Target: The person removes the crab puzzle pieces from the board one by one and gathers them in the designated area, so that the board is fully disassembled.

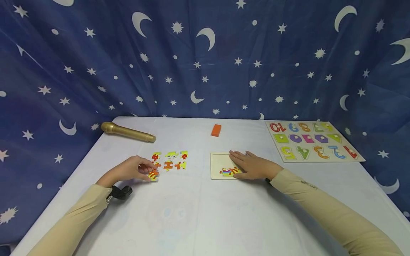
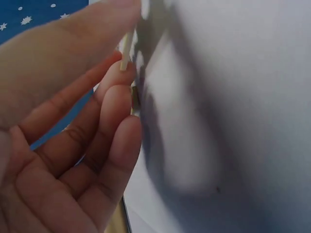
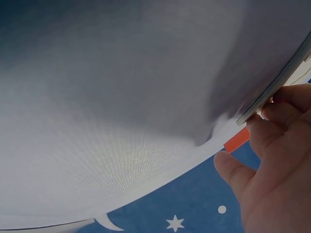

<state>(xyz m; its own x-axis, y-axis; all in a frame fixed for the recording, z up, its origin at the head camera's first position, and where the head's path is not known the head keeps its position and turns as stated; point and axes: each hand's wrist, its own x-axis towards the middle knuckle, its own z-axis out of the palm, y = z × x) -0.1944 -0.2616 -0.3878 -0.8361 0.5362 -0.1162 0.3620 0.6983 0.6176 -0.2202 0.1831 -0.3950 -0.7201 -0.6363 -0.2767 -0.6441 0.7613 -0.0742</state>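
My left hand (image 1: 136, 169) pinches a yellow and orange jigsaw puzzle piece (image 1: 154, 175) between thumb and fingers, low over the white table. In the left wrist view the edge of the piece (image 2: 125, 56) shows thin and pale by the fingertips. Just beyond lie several loose puzzle pieces (image 1: 168, 165) in two rows. My right hand (image 1: 253, 165) rests on the right part of a pale wooden puzzle tray (image 1: 219, 160), fingers fairly straight. Joined colourful pieces (image 1: 229, 172) sit along the tray's near edge, partly hidden under that hand. The right wrist view shows fingers at the tray's edge (image 3: 260, 99).
A gold microphone (image 1: 128, 132) lies at the back left. An orange block (image 1: 216, 130) is at the back centre. On the right lies a number and shape board (image 1: 315, 142). A dark blue curtain (image 1: 205, 64) with moons and stars hangs behind the table (image 1: 198, 213).
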